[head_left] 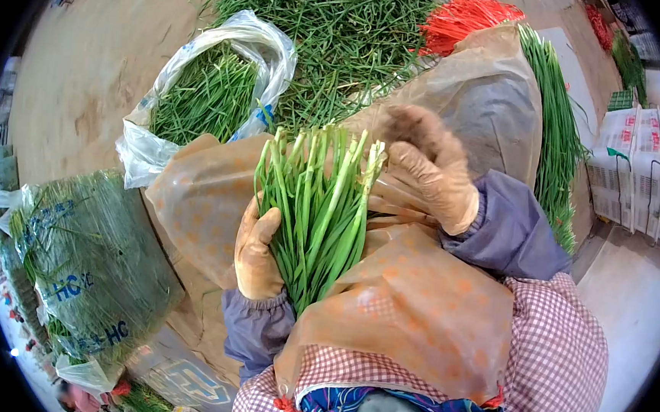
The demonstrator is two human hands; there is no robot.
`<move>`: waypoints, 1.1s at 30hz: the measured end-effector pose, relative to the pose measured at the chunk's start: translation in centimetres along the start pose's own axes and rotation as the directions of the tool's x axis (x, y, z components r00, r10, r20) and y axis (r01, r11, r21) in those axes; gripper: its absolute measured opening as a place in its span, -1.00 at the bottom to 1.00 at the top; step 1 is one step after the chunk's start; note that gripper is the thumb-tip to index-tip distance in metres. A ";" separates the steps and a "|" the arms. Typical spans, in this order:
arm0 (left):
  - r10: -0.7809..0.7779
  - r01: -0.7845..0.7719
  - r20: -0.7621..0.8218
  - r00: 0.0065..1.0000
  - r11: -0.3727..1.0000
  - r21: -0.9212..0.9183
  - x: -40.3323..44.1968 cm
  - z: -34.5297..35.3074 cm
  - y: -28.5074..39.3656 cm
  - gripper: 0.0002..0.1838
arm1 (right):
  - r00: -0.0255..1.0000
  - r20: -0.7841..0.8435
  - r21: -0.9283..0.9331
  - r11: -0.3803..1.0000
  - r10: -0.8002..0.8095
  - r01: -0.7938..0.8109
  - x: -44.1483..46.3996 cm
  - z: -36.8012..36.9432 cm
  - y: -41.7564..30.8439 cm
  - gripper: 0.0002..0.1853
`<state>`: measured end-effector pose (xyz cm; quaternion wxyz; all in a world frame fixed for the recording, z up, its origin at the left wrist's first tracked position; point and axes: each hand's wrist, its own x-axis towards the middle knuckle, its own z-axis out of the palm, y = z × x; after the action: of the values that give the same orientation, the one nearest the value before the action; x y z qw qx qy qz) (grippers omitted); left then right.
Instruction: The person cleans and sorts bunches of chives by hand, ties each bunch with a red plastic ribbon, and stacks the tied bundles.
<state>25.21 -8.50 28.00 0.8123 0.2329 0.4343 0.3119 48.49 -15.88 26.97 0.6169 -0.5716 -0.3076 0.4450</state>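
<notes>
Although its leaf ends run down into the lap, the main item is a bunch of green stalks (315, 220), upright at centre, pale ends toward 12 o'clock.

Left hand (259, 251), gloved: at 8 o'clock of the bunch, gripping its side, thumb in front; fingers behind partly hidden.

Right hand (432, 171), gloved: at 2 o'clock, empty, fingers loosely curled and blurred, just beside the pale ends.

Step in hand, as judged: evening or cleaning the stalk ends. Next move calls for a firm left hold and a light right-hand touch at those ends, lest stalks slip.

Spotted plastic sheet (422, 312): over the lap, toward 5 o'clock.

Open plastic bag (280, 45), greens inside: 11 o'clock.

Loose heap of greens (334, 30): 12 o'clock.

Red strands (469, 20), possibly ties: 1 o'clock.

Laid row of greens (556, 145): 2 o'clock.

Packed clear bag (112, 256), full of greens: between 8 and 9 o'clock.

White crates (614, 195): 3 o'clock.
</notes>
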 end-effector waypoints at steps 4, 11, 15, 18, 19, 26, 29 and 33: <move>0.012 -0.012 0.065 0.998 1.000 0.000 0.0 0.8 0.1 -0.44 | 0.822 0.468 -0.612 0.551 -0.325 0.567 1.7 -1.4 -4.7 -0.65; 0.043 -0.045 0.065 0.997 0.998 0.032 0.1 0.5 -0.1 -0.47 | 0.741 0.650 -0.609 0.468 -0.169 0.641 3.0 -1.0 -1.9 -0.70; 0.017 -0.018 0.011 1.000 0.995 0.095 0.1 0.3 0.1 -0.48 | 0.899 0.423 -0.318 0.912 -0.110 0.261 1.9 -0.5 0.7 -0.83; 0.024 -0.024 0.013 1.000 0.999 0.047 0.1 0.3 0.0 -0.48 | 0.942 0.329 0.170 0.977 0.069 -0.131 2.4 -1.4 -2.0 -0.77; 0.019 -0.019 0.015 1.000 0.999 0.044 0.0 0.3 0.1 -0.48 | 0.948 0.297 0.336 0.918 0.110 -0.212 2.8 -1.9 -3.1 -0.77; 0.034 -0.035 0.030 0.999 0.999 0.038 -0.2 0.3 0.2 -0.46 | 0.926 0.031 -0.417 0.837 -0.376 0.354 3.7 -3.6 -3.7 -0.75; 0.034 -0.034 0.049 0.998 0.999 -0.001 -0.1 -0.3 -0.1 -0.45 | 0.983 -0.073 0.032 0.985 -0.169 0.171 4.5 -3.4 -3.2 -0.75; 0.036 -0.043 0.133 0.990 0.998 0.051 0.0 -0.5 0.3 -0.41 | 0.879 0.324 0.584 0.657 0.350 -0.477 1.3 -0.7 0.6 -0.23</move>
<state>24.66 -8.22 27.93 0.8264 0.2833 0.3830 0.3003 49.53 -15.01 26.09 0.6261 -0.3339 -0.0509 0.7028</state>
